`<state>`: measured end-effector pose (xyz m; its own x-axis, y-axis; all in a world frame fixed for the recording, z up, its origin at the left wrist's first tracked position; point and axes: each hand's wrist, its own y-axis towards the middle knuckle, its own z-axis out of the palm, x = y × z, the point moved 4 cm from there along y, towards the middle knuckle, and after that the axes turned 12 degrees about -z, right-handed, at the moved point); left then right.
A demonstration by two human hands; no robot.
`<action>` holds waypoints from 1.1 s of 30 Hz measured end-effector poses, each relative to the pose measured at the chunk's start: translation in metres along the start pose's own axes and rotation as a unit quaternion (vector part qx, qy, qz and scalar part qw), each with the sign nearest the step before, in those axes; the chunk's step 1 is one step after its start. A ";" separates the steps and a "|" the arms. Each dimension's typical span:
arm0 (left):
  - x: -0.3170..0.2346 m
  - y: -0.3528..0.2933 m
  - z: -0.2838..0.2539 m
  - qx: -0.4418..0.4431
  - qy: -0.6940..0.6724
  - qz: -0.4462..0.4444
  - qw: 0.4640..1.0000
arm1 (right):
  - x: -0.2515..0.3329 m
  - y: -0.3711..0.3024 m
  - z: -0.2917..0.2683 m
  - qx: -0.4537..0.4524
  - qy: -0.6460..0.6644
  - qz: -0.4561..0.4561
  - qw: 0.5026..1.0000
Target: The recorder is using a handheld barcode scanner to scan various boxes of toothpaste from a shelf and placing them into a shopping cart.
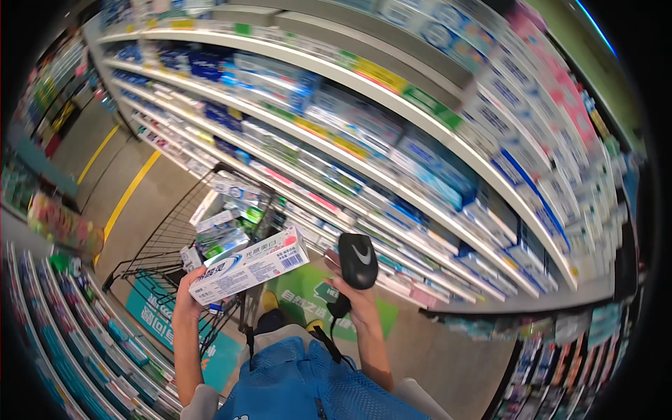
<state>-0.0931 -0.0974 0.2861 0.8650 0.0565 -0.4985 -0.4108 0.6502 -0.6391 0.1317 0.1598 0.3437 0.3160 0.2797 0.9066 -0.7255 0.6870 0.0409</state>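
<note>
My left hand (187,297) grips one end of a long white toothpaste box (246,271) with blue and red print. The box is tilted up to the right, and a barcode shows near its far end. A black handheld barcode scanner (358,262) is in my right hand (360,302), its rounded head upward and a cord hanging below. A gap separates scanner and box. Beyond the box stands a black wire shopping cart (150,246) with several small boxes and packs (222,222) in it; the toothpaste box hides part of the cart.
A long shelf unit (378,164) filled with boxed goods runs across the front and right. Lower racks of products (91,343) stand at the left, with more (553,371) at the lower right. Green floor stickers (297,290) and yellow floor lines (133,189) mark the aisle.
</note>
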 end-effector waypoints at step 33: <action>0.077 0.049 0.085 0.026 0.212 0.005 0.977 | 0.052 -0.133 -0.092 -0.145 0.044 0.040 0.988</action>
<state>-0.0221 0.0036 0.2658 0.6594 -0.2480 -0.7097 -0.3945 0.6894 -0.6075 0.3010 0.1444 0.3466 0.3253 0.3894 0.8617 -0.5494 0.8195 -0.1629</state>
